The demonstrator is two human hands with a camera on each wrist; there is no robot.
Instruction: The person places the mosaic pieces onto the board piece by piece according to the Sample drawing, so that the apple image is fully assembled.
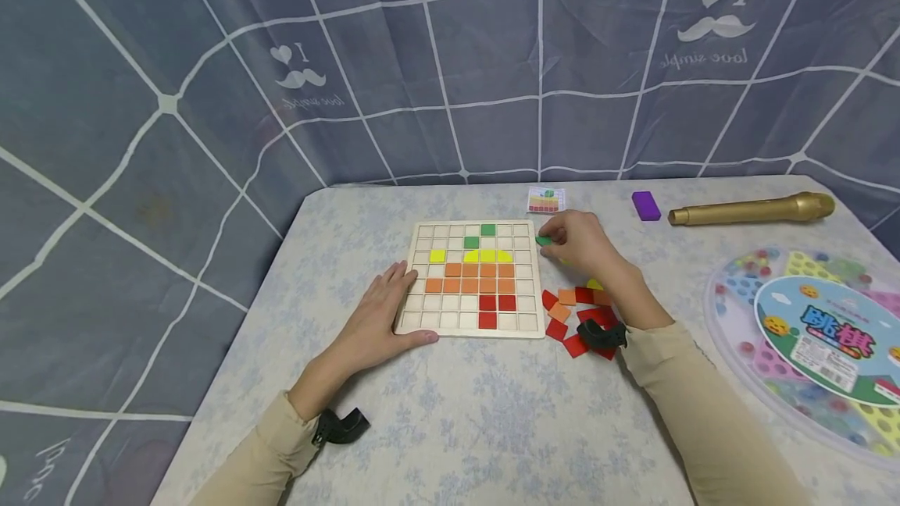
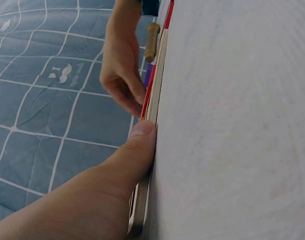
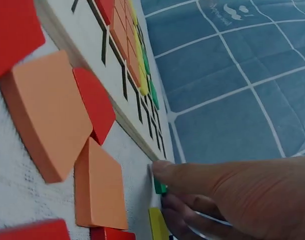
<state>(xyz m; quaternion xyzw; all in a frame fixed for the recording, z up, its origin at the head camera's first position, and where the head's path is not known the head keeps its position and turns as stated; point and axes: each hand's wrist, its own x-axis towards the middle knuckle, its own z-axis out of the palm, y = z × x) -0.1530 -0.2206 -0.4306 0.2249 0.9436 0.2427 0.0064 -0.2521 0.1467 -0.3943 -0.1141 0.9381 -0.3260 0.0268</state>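
Fingers (image 1: 555, 236) of the right hand (image 1: 583, 244) are pinched on a small green wooden tile (image 1: 543, 240), held at the gridded wooden board's (image 1: 473, 278) two o'clock corner. It is probably light, stiff and smooth-faced, best gripped by its edges. The left hand (image 1: 383, 311) is laid flat, fingers relaxed, on the board's left edge.

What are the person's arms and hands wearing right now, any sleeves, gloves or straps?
Both arms are in long beige sleeves reaching the wrists. The left hand and right hand are bare: no gloves, and no rings or watch that I can make out. Each wrist carries a small black device, the left wrist mount and the right wrist mount.
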